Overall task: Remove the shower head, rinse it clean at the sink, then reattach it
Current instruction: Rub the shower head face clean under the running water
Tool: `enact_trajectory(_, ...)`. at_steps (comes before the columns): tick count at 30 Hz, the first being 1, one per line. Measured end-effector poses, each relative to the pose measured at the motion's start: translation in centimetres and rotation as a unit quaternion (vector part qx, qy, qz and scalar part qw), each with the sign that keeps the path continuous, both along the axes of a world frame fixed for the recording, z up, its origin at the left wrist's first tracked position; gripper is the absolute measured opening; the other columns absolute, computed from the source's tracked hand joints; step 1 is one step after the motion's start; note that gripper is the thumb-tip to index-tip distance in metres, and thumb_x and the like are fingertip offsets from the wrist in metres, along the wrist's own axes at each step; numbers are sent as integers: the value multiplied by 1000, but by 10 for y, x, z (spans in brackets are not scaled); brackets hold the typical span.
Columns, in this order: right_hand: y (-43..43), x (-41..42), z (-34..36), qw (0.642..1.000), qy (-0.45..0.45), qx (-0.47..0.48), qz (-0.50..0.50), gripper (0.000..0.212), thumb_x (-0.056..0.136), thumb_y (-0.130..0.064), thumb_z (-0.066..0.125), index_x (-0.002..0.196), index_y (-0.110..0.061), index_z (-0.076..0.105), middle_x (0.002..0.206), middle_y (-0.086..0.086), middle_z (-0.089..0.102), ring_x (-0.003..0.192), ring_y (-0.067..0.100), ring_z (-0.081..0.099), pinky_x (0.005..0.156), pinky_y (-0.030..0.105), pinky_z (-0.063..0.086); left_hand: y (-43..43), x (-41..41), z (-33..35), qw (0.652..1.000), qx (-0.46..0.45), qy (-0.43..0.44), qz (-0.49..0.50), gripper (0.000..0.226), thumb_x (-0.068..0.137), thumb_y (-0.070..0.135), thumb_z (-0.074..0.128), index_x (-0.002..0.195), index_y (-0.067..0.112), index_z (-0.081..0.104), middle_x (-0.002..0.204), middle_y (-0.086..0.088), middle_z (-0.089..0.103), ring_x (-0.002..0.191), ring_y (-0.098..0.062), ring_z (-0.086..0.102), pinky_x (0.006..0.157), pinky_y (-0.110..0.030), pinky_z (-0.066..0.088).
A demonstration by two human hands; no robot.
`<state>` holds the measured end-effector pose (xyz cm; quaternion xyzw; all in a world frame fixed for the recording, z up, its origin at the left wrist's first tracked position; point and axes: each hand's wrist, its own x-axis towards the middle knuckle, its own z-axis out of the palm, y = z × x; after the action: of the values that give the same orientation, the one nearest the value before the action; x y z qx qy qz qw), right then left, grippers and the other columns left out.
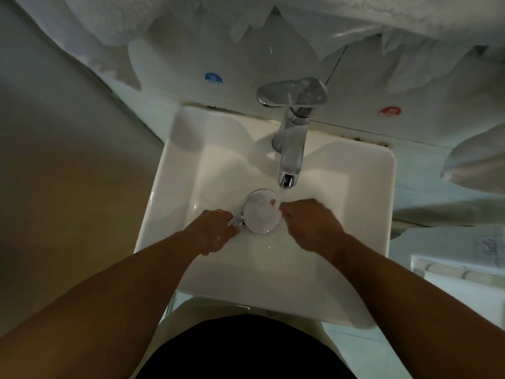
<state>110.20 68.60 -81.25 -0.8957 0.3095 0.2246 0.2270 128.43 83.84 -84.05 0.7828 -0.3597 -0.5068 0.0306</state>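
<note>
The shower head (261, 212) was low in the sink (175, 160), its round face turned up, just right of the left fingers and just left of the right ones. The left hand (216, 231) gripped the chrome handle (235, 220), fingers curled round it. The right hand (311, 222) was at the opposite edge of the face, with the back of the hand towards me. Its fingers bent down to the rim, and one tip seemed to reach onto the face under the water. Whether these fingers pinched the rim or only pressed on it, I could not tell, because the hand itself hid them.

The faucet (292, 138) was open, and its stream (280, 196) fell on the far right part of the face, close beside the right fingers. On the wall beyond the fingers were a blue sticker (213, 78) and a red sticker (390, 111).

As I judged it, the first step was done, because the head was here at the sink and I saw no hose on it. The rinse was the step in hand. The face looked wet and pale, but I could not say from there how clean it was. What was left, I think, was to finish the rinse, close the faucet, carry the head back and fit it on again.
</note>
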Motion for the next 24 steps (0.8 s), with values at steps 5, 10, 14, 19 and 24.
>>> enact_trajectory(5, 21, 14, 16, 995, 57, -12, 83, 55, 96, -18, 43, 146, -39, 45, 124, 10, 63, 107, 34, 65, 77, 37, 46, -3, -2, -1, 997, -3, -60, -43, 29, 100, 42, 52, 96, 15, 59, 74, 2, 57, 38, -10, 51, 32, -23, 41)
enact_trajectory(10, 16, 25, 24, 992, 69, -52, 94, 51, 97, -14, 45, 145, -31, 48, 122, 10, 62, 104, 32, 66, 81, 37, 50, -5, -2, -3, 994, -11, -83, -71, 31, 100, 44, 50, 99, 15, 61, 85, 2, 58, 58, -18, 62, 51, -33, 57)
enact_trajectory(14, 6, 29, 20, 990, 70, -82, 92, 54, 97, -14, 44, 148, -32, 46, 117, 12, 60, 99, 31, 66, 72, 38, 47, -6, -1, -5, 986, -8, -112, -123, 32, 101, 47, 45, 95, 18, 56, 89, -2, 57, 65, -21, 65, 59, -31, 58)
enact_trajectory(19, 25, 17, 12, 994, 53, -16, 94, 57, 96, -17, 43, 148, -38, 42, 126, 10, 63, 103, 32, 67, 78, 39, 50, -5, -3, -1, 994, 6, -75, -73, 33, 103, 42, 47, 102, 12, 60, 77, 1, 55, 43, -11, 51, 31, -20, 41)
enact_trajectory(24, 18, 0, -8, 999, -28, 1, -28, 41, 102, -26, 44, 140, -36, 56, 112, 6, 71, 93, 29, 68, 76, 37, 54, 2, -9, -5, 998, 37, 40, 35, 32, 102, 38, 52, 103, 7, 60, 76, -9, 61, 44, -15, 52, 41, -25, 41)
